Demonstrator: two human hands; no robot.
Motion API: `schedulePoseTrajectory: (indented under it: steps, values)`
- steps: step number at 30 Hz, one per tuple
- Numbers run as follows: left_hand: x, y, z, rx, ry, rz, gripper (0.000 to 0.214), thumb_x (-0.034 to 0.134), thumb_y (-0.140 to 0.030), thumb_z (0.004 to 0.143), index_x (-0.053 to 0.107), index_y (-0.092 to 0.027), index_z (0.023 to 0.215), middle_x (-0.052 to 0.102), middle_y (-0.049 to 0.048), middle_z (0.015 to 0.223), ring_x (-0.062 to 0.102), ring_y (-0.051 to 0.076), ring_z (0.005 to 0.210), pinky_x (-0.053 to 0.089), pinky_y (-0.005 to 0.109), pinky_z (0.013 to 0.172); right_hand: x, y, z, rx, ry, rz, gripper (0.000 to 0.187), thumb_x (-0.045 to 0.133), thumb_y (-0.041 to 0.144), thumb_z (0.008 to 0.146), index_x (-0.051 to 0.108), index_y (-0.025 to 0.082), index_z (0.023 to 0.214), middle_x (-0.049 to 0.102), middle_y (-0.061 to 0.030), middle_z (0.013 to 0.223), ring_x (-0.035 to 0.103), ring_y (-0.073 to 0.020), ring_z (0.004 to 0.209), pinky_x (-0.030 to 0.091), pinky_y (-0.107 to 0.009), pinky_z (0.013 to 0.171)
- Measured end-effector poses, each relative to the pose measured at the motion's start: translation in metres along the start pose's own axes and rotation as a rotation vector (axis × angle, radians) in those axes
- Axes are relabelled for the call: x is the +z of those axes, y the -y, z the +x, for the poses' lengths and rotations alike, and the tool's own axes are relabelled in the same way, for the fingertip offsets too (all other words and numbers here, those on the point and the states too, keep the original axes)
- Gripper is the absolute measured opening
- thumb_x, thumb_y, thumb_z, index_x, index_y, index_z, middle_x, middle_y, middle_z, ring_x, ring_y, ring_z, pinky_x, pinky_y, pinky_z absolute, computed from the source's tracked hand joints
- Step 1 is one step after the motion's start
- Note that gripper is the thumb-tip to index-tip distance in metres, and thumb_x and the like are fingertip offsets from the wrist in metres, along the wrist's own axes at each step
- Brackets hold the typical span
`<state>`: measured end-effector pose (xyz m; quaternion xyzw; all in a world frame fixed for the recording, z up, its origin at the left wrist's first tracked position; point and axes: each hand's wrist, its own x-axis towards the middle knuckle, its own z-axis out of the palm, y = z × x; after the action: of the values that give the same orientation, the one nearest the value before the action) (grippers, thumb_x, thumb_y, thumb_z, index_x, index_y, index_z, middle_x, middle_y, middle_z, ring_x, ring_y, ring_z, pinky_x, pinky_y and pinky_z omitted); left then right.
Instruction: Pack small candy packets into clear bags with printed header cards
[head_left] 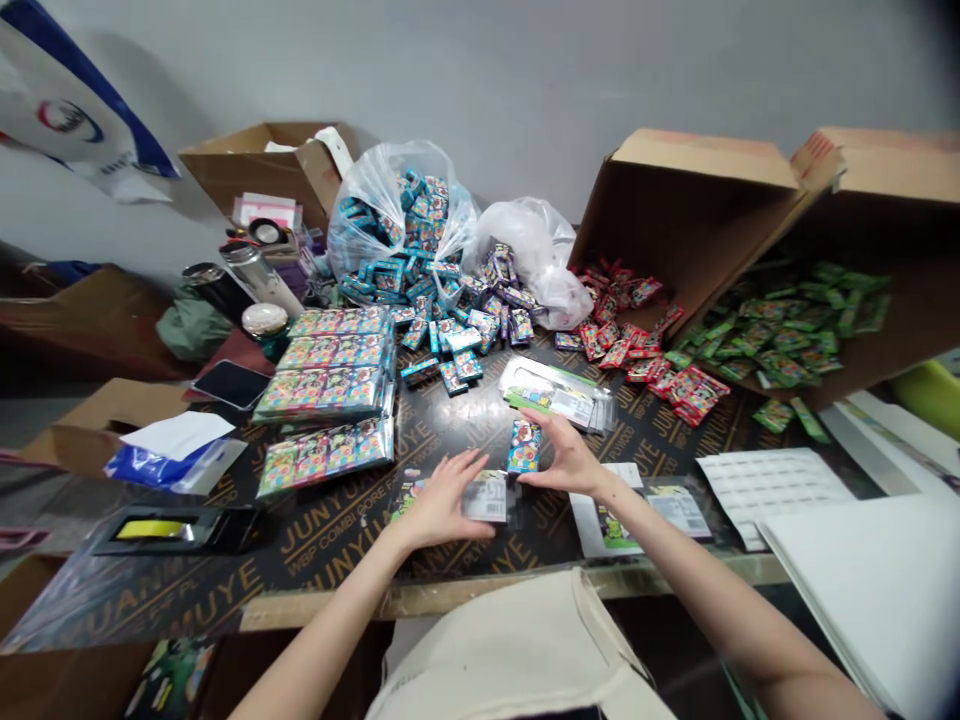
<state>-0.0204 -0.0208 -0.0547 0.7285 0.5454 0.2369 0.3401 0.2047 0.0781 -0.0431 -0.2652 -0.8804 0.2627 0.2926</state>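
Between the thumb and fingers of my right hand [564, 458] is a small blue printed box [523, 447], held upright just above the dark board. My left hand [444, 503] lies with fingers spread over a clear printed plastic bag [489, 497] with a white barcode label; part of the bag is hidden beneath the palm. Beyond my right hand rests a stack of similar clear bags [559, 392]. Loose blue boxes [453, 377] lie farther back, spilling from a big clear bag [405, 220]. Packed sets of small boxes [322, 370] are piled to the left.
Purple boxes [506, 285], red boxes [630, 335] and green boxes [787, 320] lie in heaps at the back and right, by tipped cartons [697, 190]. A tape dispenser [176, 528], phone [231, 384] and flasks [259, 278] occupy the left. Paper sheets [772, 485] lie right.
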Motion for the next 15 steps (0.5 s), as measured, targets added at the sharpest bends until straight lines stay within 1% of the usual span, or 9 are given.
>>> schedulePoseTrajectory:
  steps: [1,2,4,6,9,15]
  values:
    - [0.003,0.005,-0.001,0.044,0.047,0.135,0.094,0.074,-0.045,0.05,0.034,-0.025,0.133,0.039,0.0121,0.135,0.032,0.031,0.125,0.015,0.053,0.104,-0.001,-0.005,-0.005,0.007,0.032,-0.024,0.087,0.071,0.046,0.06,0.032,0.018,0.133,0.051,-0.0125,0.121,0.048,-0.0273,0.109,0.034,-0.04,0.093]
    - [0.006,0.009,-0.002,0.067,0.074,0.235,0.101,0.076,-0.042,0.048,0.028,-0.025,0.135,0.041,0.0122,0.133,0.034,0.031,0.123,0.014,0.054,0.104,0.0,-0.009,-0.01,0.011,0.069,-0.043,0.088,0.071,0.047,0.06,0.032,0.018,0.133,0.052,-0.0125,0.121,0.049,-0.0274,0.108,0.035,-0.04,0.092]
    - [0.012,0.014,0.0,0.078,0.055,0.334,0.102,0.073,-0.036,0.052,0.02,-0.024,0.138,0.047,0.0111,0.124,0.041,0.029,0.116,0.016,0.053,0.103,0.002,-0.01,-0.02,0.009,0.125,-0.078,0.087,0.07,0.047,0.061,0.032,0.019,0.133,0.053,-0.0124,0.12,0.049,-0.0275,0.108,0.035,-0.04,0.092]
    - [0.016,0.016,0.003,0.067,-0.017,0.341,0.102,0.07,-0.032,0.056,0.012,-0.022,0.139,0.05,0.0098,0.117,0.045,0.027,0.11,0.022,0.05,0.102,0.005,-0.007,-0.027,0.007,0.145,-0.111,0.084,0.069,0.046,0.064,0.032,0.02,0.134,0.052,-0.0126,0.121,0.047,-0.0277,0.109,0.035,-0.041,0.092]
    - [0.015,0.014,0.007,0.063,-0.085,0.311,0.106,0.068,-0.032,0.058,0.003,-0.02,0.14,0.049,0.0099,0.117,0.044,0.027,0.108,0.026,0.048,0.1,0.009,0.001,-0.033,0.005,0.164,-0.099,0.081,0.068,0.044,0.066,0.03,0.019,0.134,0.049,-0.0129,0.124,0.045,-0.0277,0.111,0.033,-0.041,0.092]
    - [0.012,0.01,0.009,0.075,-0.084,0.294,0.109,0.067,-0.031,0.059,-0.005,-0.021,0.14,0.047,0.0101,0.122,0.043,0.028,0.112,0.021,0.049,0.103,0.01,0.002,-0.03,0.026,0.197,0.002,0.085,0.069,0.04,0.063,0.028,0.018,0.134,0.05,-0.0123,0.122,0.048,-0.0257,0.106,0.03,-0.041,0.093]
